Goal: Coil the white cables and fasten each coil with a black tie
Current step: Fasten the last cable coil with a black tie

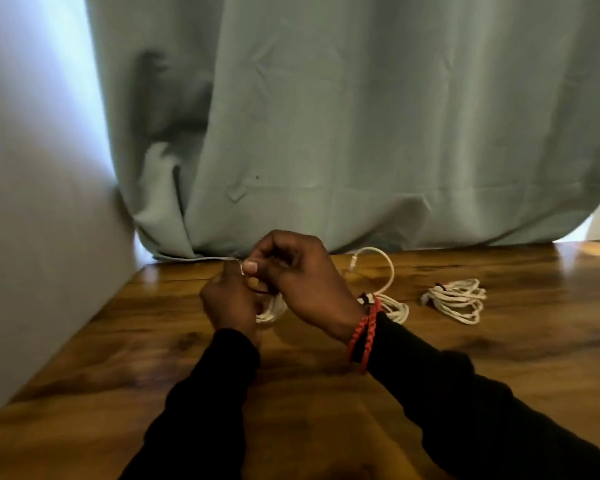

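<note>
Curling my left hand [227, 303] round the white coil [271, 310] just above the worktop [326, 393], my right grip [291, 271] arches over it, fingertips pinching the black tie [258, 291].

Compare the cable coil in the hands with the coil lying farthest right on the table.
The held coil is up between the left hand and right hand, mostly hidden; the far-right coil lies flat, apart, in full view. The far-right coil's black tie is on; the held coil's dark tie is being worked on. Both are white cable.
</note>
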